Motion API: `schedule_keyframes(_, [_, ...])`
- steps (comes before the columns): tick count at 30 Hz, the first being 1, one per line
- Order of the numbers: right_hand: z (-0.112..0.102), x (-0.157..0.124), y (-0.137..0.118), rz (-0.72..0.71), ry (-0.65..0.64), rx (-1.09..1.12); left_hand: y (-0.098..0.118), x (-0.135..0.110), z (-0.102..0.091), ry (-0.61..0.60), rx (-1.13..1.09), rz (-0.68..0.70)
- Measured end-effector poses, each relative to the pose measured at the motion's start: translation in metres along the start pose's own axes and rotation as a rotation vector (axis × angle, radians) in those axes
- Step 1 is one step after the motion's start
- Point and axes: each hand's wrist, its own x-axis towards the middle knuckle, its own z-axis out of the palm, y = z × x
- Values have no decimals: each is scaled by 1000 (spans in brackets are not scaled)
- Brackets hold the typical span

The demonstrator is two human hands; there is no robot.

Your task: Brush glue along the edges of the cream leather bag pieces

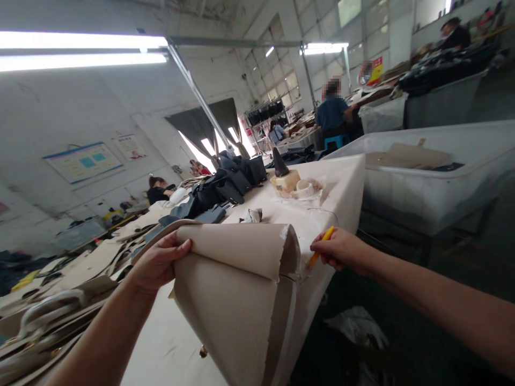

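My left hand (163,260) grips the upper left edge of a beige leather bag piece (231,300), thumb on top and fingers behind. The piece is folded over along its top, and its right end gapes in a curl. A small brass-coloured stud (203,351) shows near its lower left. To the right, my right hand (340,249) pinches a slim yellow tool (321,247), its lower tip beside the open edge of the piece. I cannot tell what kind of tool it is, or whether the tip touches the leather.
A pale block with a dark cone (280,163) and a tape roll (304,187) stand on the white table (341,182). Dark blue pieces (229,182) heap behind; beige parts (80,262) lie left. A white bin (426,187) stands right. Several people sit farther off.
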Motion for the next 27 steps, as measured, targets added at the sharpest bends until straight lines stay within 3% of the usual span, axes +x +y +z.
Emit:
schedule_keyframes(7, [-12,1,-18,-191,93,16,2,-2,4,38,17,-10])
schedule_keyframes(13, [-11,4,-15,-73,-12,-84,2,-5,5,83,16,-3])
schedule_keyframes(17, [-16,5,-16,-169,8,38,0,-5,0,74,34,-5])
schedule_keyframes(21, [-16,8,-11,-66,-76,70,0,-6,0,95,43,-2])
schedule_keyframes(25, [-14,11,-7,-60,-4,273,3,-7,5,116,45,16])
schedule_keyframes(27, [-12,11,-5,1,-27,288,4,-7,7,115,42,16])
